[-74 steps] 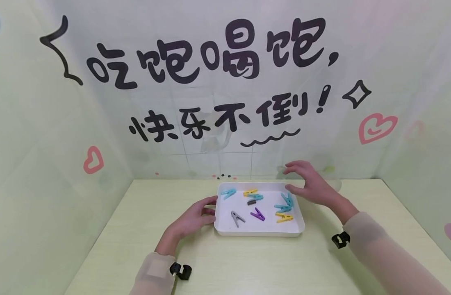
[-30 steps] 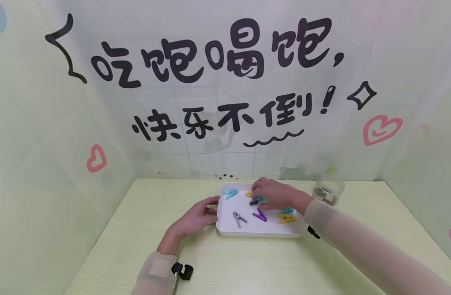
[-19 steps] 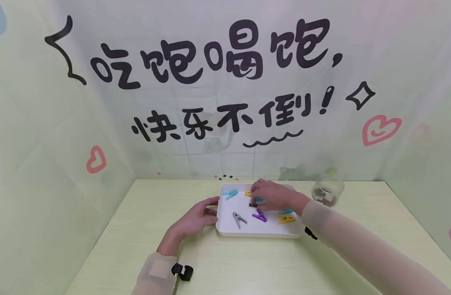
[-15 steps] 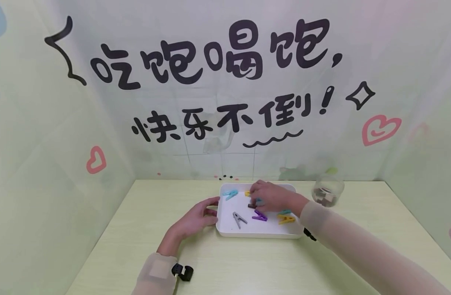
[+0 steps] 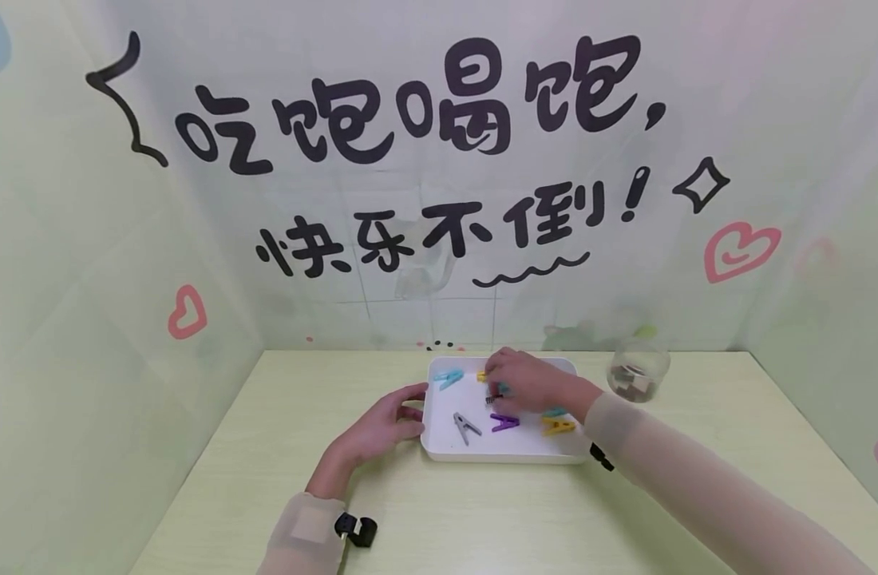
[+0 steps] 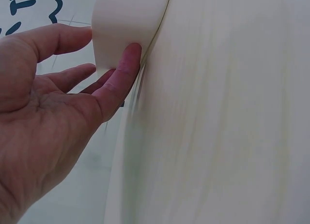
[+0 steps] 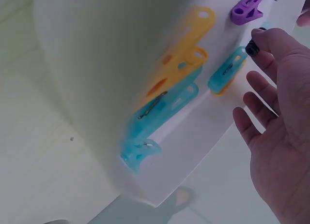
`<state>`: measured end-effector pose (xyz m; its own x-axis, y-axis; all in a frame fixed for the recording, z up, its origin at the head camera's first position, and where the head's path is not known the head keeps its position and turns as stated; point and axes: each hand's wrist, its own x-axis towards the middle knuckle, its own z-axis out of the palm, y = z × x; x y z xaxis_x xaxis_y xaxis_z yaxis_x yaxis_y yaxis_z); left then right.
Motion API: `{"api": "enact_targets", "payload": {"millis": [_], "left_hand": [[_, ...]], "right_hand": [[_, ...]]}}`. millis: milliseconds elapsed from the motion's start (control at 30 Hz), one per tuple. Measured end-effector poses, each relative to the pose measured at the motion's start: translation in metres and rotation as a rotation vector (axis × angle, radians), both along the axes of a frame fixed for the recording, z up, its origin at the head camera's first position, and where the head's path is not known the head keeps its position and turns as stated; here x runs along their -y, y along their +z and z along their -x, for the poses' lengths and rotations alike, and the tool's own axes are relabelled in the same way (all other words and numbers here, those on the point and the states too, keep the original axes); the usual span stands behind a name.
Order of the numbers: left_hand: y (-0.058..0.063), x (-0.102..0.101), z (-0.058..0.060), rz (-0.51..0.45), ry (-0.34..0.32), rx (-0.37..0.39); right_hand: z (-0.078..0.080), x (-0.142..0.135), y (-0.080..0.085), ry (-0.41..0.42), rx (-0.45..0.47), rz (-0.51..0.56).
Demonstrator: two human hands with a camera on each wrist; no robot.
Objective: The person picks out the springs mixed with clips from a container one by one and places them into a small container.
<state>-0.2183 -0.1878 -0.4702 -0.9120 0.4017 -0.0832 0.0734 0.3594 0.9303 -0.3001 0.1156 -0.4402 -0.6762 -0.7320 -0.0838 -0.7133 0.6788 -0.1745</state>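
My right hand (image 5: 531,382) reaches into the white tray (image 5: 507,458) and pinches a small black ridged piece (image 7: 252,48) between thumb and forefinger; its exact kind is unclear. The other fingers of that hand are loosely bent. Around it lie a purple clothespin (image 5: 505,422), a grey clothespin (image 5: 465,428), a light-blue clothespin (image 5: 449,378) and a yellow clothespin (image 5: 558,426). A teal clothespin (image 7: 227,69) over a yellow one is partly covered by the hand in the head view. My left hand (image 5: 383,423) touches the tray's left wall with relaxed fingertips.
Behind the right forearm stands a clear round jar (image 5: 638,370) with brown pieces inside. The tray rests on a pale wooden table (image 5: 302,399), backed by a printed curtain (image 5: 381,319). Black clips hang from both sleeves.
My right hand has come from above the tray's right rim, left and down to the small black piece, which it now pinches. The purple clothespin has turned slightly. The left hand stays put.
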Motion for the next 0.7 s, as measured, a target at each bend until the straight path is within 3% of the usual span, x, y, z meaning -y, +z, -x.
{"api": "enact_targets", "payload": {"millis": [400, 700], "left_hand": [[-0.001, 0.0, 0.0, 0.015, 0.003, -0.004], [-0.002, -0.001, 0.0, 0.023, 0.001, -0.009]], "right_hand": [[-0.002, -0.026, 0.01, -0.116, 0.123, 0.239], [-0.006, -0.045, 0.012, -0.131, 0.108, 0.388]]}}
